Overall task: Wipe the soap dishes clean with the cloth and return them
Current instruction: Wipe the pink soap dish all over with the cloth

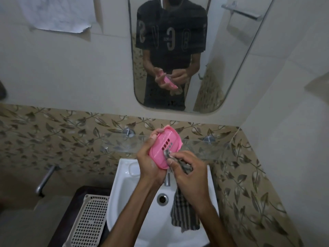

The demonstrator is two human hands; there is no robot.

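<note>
While hands grip, dish sits between.

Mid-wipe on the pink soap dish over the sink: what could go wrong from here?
1. The left hand grips the soap dish by its edges, above the sink; hard rubbing might knock it loose.
2. The cloth hangs long from the right hand into the sink and may catch the tap.
3. The glass shelf sits just behind; a swing could bump it.
</note>
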